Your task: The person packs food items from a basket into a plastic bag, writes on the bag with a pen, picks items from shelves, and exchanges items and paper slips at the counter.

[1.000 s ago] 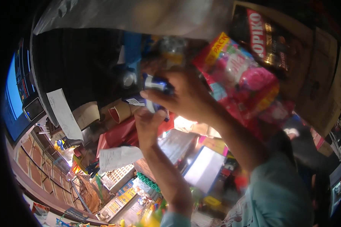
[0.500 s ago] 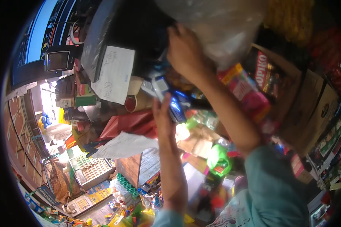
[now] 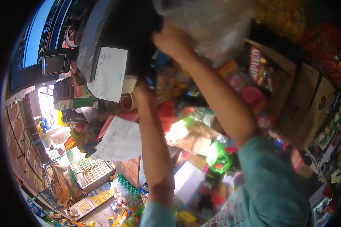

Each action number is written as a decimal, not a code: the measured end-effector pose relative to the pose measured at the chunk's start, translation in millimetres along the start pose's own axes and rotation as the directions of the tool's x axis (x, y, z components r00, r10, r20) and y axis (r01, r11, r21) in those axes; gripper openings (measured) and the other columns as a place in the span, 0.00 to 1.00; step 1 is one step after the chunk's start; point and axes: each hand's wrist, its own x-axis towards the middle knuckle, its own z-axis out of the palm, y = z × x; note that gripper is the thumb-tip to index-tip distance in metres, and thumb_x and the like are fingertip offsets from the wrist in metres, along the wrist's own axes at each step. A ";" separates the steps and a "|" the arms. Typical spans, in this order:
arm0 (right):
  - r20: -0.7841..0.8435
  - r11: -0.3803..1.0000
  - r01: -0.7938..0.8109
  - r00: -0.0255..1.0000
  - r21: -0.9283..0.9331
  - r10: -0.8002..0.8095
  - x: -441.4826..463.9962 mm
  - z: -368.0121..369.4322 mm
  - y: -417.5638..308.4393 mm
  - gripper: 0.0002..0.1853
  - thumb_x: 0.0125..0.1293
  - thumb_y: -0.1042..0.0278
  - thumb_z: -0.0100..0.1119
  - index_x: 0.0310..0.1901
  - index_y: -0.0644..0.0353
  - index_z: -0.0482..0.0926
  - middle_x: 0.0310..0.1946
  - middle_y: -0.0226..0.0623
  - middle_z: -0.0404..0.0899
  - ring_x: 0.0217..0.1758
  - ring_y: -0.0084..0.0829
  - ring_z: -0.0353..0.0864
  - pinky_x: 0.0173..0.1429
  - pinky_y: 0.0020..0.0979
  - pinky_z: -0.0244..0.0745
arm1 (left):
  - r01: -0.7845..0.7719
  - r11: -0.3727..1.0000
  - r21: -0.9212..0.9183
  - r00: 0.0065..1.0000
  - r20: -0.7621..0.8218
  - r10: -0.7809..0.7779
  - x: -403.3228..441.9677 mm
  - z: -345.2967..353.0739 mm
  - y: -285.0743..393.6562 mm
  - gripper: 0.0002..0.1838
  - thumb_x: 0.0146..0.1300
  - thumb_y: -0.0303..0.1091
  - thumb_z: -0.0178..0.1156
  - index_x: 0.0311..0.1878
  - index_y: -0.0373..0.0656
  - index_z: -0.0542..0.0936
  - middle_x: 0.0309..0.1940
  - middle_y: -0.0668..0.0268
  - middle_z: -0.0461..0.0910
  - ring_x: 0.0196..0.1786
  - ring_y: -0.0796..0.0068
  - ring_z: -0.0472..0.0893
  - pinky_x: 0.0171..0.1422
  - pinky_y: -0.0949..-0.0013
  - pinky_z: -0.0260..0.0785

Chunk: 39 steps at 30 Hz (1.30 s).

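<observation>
My right hand [image 3: 172, 39] is raised in front of a dark recess, beside a cloudy plastic bag [image 3: 216, 32]. Its fingers are closed, with a small dark-blue patch at the tips that is too blurred to name. Lower and to the left, my left hand [image 3: 143, 90] is bent closed in shadow, near a tan roll [image 3: 128, 101]. Dark blue shows by its fingertips, but what it holds is unclear. A handwritten paper sheet [image 3: 111, 75] hangs left of that hand, and a printed sheet [image 3: 119, 140] lies below it, beside my forearm.
On the left are a monitor [image 3: 36, 34] and a small device with a screen [image 3: 55, 64]. An egg tray [image 3: 93, 172] is at lower left. To the right are a Kopiko pack [image 3: 255, 64], cardboard boxes [image 3: 301, 106] and a green bag [image 3: 218, 157].
The view has shifted. The blue-and-white packs seen clearly at my hands earlier are now mostly hidden in shadow. My right hand has moved up, away from my left hand.
</observation>
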 end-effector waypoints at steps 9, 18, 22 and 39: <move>0.395 0.402 -0.421 0.907 0.814 0.150 -9.9 29.5 11.6 0.21 0.60 0.57 0.63 0.52 0.60 0.78 0.42 0.40 0.83 0.44 0.31 0.85 0.43 0.34 0.79 | 0.063 0.853 -0.517 0.982 0.186 0.040 16.8 4.3 -11.4 0.20 0.72 0.40 0.50 0.61 0.41 0.73 0.56 0.59 0.77 0.58 0.61 0.76 0.67 0.57 0.68; 0.331 0.943 0.072 0.925 0.324 -0.184 -9.4 29.4 39.6 0.26 0.55 0.57 0.68 0.53 0.60 0.78 0.45 0.46 0.84 0.51 0.42 0.83 0.54 0.37 0.77 | 0.082 0.936 -0.341 0.977 -0.157 -0.143 10.5 31.2 10.0 0.23 0.73 0.49 0.49 0.62 0.44 0.72 0.57 0.61 0.75 0.58 0.63 0.76 0.61 0.56 0.72; 0.314 0.929 0.233 0.893 0.288 -0.321 -18.8 28.4 33.1 0.26 0.53 0.57 0.70 0.52 0.60 0.77 0.45 0.45 0.84 0.49 0.45 0.84 0.53 0.39 0.77 | 0.131 0.941 -0.312 0.959 -0.200 -0.200 11.3 23.4 11.3 0.21 0.71 0.48 0.52 0.58 0.44 0.73 0.54 0.61 0.75 0.56 0.64 0.75 0.59 0.57 0.72; 0.353 0.612 0.710 0.704 -0.348 -0.616 50.4 82.4 42.2 0.22 0.55 0.55 0.67 0.50 0.56 0.81 0.48 0.45 0.82 0.52 0.44 0.81 0.57 0.39 0.74 | 0.038 0.999 0.001 0.931 -0.364 -0.035 -15.2 19.8 -0.3 0.15 0.67 0.34 0.59 0.54 0.36 0.76 0.45 0.62 0.79 0.47 0.71 0.77 0.56 0.67 0.70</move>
